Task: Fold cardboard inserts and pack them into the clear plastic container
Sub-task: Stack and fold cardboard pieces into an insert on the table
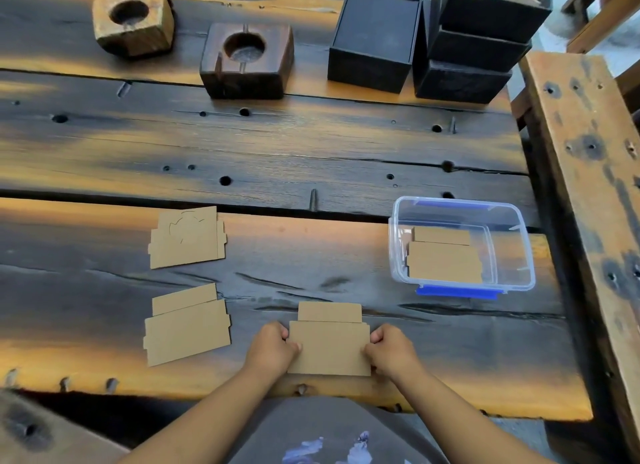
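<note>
A brown cardboard insert (329, 342) lies flat on the table near the front edge. My left hand (272, 349) grips its left side and my right hand (391, 351) grips its right side, fingers curled over the edges. To the right stands the clear plastic container (519, 242) with blue clips, and a cardboard insert (445, 261) lies inside it. Two more inserts rest to the left: one (187, 328) beside my left hand, another (188, 238) farther back with a cut-out shape in it.
Two wooden blocks with round holes (133, 16) (246, 61) sit at the back. Black boxes (374, 41) (481, 41) stand stacked at the back right. A wooden bench (588, 172) runs along the table's right side.
</note>
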Tool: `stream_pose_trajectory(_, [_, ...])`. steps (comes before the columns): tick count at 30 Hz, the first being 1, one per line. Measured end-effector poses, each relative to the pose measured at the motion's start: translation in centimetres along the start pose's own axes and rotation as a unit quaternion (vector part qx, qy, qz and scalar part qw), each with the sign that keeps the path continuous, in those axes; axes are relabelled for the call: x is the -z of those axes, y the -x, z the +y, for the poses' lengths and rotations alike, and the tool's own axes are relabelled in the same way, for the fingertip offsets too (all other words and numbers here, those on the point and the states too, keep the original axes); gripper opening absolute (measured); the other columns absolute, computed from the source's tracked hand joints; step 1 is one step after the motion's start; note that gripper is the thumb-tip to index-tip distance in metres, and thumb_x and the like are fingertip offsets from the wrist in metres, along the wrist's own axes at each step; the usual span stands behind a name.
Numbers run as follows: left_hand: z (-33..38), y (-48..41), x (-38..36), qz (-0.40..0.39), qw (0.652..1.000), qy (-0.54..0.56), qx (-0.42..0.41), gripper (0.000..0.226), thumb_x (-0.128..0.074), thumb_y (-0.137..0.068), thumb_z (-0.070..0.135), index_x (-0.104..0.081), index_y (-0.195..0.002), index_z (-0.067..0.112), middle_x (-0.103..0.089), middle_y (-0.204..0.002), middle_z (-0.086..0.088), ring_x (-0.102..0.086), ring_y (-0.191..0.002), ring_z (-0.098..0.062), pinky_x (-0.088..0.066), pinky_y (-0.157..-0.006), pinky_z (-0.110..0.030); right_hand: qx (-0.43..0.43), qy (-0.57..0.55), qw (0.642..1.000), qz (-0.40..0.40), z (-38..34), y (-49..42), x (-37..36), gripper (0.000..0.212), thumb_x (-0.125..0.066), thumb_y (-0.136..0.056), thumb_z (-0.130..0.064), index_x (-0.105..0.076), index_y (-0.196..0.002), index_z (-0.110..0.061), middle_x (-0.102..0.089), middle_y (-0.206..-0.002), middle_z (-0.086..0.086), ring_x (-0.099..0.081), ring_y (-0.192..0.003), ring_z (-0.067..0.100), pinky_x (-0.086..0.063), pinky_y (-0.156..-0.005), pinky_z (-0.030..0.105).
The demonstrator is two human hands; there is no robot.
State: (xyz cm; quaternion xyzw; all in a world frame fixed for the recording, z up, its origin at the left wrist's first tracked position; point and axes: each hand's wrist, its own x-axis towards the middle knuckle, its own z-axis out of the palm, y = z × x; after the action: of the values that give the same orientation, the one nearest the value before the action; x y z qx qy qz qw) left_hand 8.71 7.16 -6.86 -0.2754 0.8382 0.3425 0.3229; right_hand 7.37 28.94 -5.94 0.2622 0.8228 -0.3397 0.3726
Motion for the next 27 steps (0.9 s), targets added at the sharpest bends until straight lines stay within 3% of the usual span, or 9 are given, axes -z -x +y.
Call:
stream_pose_trajectory(4, [-0.1, 0.5, -0.3, -0.006, 0.999, 0.036, -0.001, 0.034, -0.074, -0.077, 0.019, -0.040, -0.071, 0.019, -0.051, -0.068, 0.003, -0.050, -0.068, -0.018, -0.035, -0.062, -0.031, 0.001, -0.011, 1.000, -0.014, 0.2, 0.1, 0.3, 0.016, -0.056, -0.076, -0.008, -0.044, -0.072, -0.017, -0.063, -0.075, 0.009, -0.068, -0.080, 0.035, -0.059, -0.077, 0.050])
stream_pose_trajectory(7, [-0.4, 1.1, -0.2, 0.005, 0.998, 0.065, 0.004, 0.034, -0.075, -0.075, 0.016, -0.042, -0.073, 0.017, -0.050, -0.066, 0.003, -0.048, -0.063, -0.018, -0.035, -0.062, -0.032, 0.012, -0.017, 0.999, -0.025, 0.2, 0.5, 0.3, 0.020, -0.055, -0.076, -0.006, -0.042, -0.067, -0.018, -0.059, -0.067, 0.007, -0.061, -0.065, 0.031, -0.057, -0.073, 0.049])
stream_pose_trajectory(11, [-1.4, 2.1, 1.1, 0.034, 0.995, 0.089, 0.010, 0.033, -0.076, -0.075, 0.015, -0.044, -0.075, 0.018, -0.047, -0.064, 0.005, -0.045, -0.058, -0.014, -0.034, -0.058, -0.029, 0.040, -0.040, 0.997, -0.059, -0.7, 0.8, -0.3, 0.025, -0.057, -0.079, 0.000, -0.041, -0.067, -0.016, -0.056, -0.072, 0.010, -0.056, -0.068, 0.027, -0.053, -0.069, 0.043])
stream_pose_trajectory(16, [-3.8, 3.6, 4.1, 0.081, 0.988, 0.129, 0.022, 0.028, -0.075, -0.075, 0.014, -0.048, -0.075, 0.020, -0.048, -0.069, 0.005, -0.046, -0.062, -0.010, -0.035, -0.061, -0.025, 0.073, -0.066, 0.991, -0.091, -3.6, 0.8, -2.5, 0.026, -0.058, -0.080, 0.001, -0.042, -0.070, -0.016, -0.052, -0.068, 0.008, -0.050, -0.063, 0.024, -0.041, -0.061, 0.035])
stream_pose_trajectory(22, [-6.7, 2.7, 8.4, 0.088, 0.974, 0.209, 0.017, 0.024, -0.071, -0.079, 0.003, -0.051, -0.077, 0.017, -0.048, -0.074, -0.001, -0.048, -0.072, -0.019, -0.041, -0.075, -0.031, 0.109, -0.033, 0.989, -0.097, -7.9, 0.9, -5.4, 0.022, -0.063, -0.079, -0.009, -0.045, -0.072, -0.020, -0.056, -0.071, 0.003, -0.054, -0.070, 0.024, -0.044, -0.066, 0.035])
stream_pose_trajectory(27, [-9.7, 0.4, 11.6, 0.067, 0.966, 0.248, 0.020, 0.021, -0.070, -0.079, 0.006, -0.052, -0.079, 0.017, -0.052, -0.076, -0.003, -0.053, -0.073, -0.019, -0.045, -0.074, -0.034, 0.143, 0.023, 0.985, -0.091, -12.0, 1.3, -7.9, 0.018, -0.057, -0.079, -0.007, -0.044, -0.075, -0.017, -0.051, -0.071, 0.007, -0.049, -0.068, 0.022, -0.039, -0.064, 0.032])
